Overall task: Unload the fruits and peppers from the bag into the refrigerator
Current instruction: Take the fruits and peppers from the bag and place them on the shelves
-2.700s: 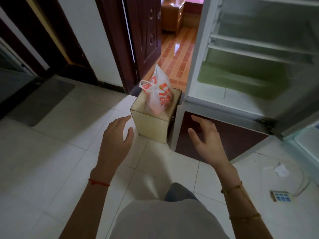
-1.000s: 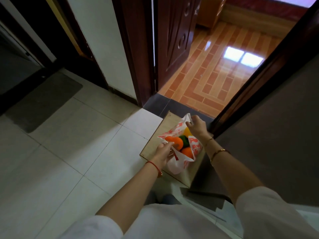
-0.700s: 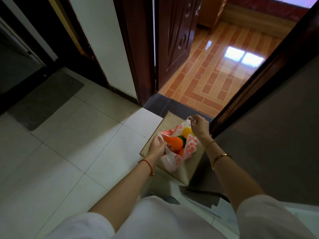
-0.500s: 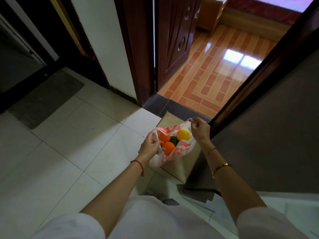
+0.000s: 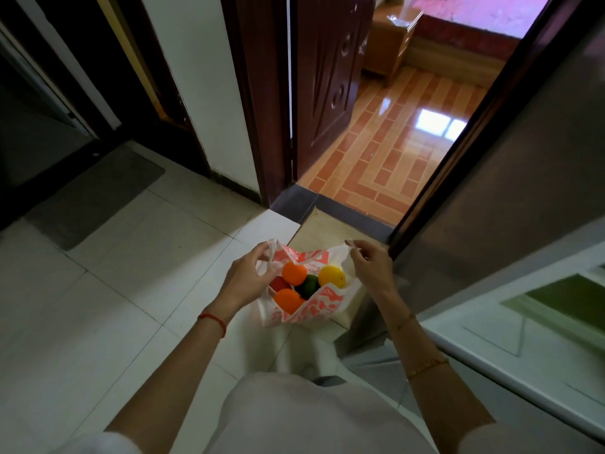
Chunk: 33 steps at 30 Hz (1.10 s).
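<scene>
left hand [image 5: 244, 283] and right hand [image 5: 368, 265] each pinch a handle of the bag [image 5: 307, 309], spreading its mouth above a small box [image 5: 322, 229] on the floor. inside show two orange fruits [image 5: 292, 272], one yellow fruit [image 5: 331, 276], one green [image 5: 309, 285], one red [image 5: 279, 283]. the refrigerator [image 5: 523, 322] stands just right.

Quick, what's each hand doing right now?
Left hand: pinching the bag's left handle.
Right hand: pinching the bag's right handle.
</scene>
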Motion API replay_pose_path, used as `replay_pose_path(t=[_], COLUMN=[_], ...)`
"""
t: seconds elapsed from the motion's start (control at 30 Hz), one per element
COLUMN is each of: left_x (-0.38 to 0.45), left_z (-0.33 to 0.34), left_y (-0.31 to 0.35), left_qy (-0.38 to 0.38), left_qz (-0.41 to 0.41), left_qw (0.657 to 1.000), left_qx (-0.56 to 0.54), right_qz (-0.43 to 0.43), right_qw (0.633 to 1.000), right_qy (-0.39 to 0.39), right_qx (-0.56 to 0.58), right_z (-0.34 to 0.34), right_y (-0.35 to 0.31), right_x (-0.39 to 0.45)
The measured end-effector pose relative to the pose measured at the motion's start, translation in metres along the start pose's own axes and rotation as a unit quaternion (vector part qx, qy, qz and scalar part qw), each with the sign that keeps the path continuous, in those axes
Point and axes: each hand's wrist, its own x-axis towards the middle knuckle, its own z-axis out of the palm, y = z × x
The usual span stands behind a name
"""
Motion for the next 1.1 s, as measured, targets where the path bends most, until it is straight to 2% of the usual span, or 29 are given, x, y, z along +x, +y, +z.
replay_pose_path(t=[0.23,0.4,0.6,0.87,1.1], left_x=[-0.069,-0.115,-0.157,-0.197,-0.209], left_z=[-0.008,-0.010,-0.003,0.019,0.054], left_y=[-0.017,-0.024,-0.015,0.018,0.087], left_qy=[-0.023,-0.067,-0.124,-0.172,-0.199], left_qz=[0.040,0.086,0.142,0.219,0.320], left_qw=[0.999,0.994,0.982,0.960,0.926], left_qx=[-0.029,-0.018,0.001,-0.009,-0.033], right_qz=[0.029,0.054,0.040,0.064,0.052], right_qw=[0.999,0.996,0.985,0.958,0.937], right_qy=[0.023,0.070,0.154,0.264,0.325], right_qx=[0.011,0.020,0.072,0.088,0.116], right_z=[-0.005,-0.013,-0.031,-0.076,-0.146], right_y=[0.006,0.022,0.022,0.034,0.039], right_x=[-0.085,-0.152,-0.236,-0.311,-0.329])
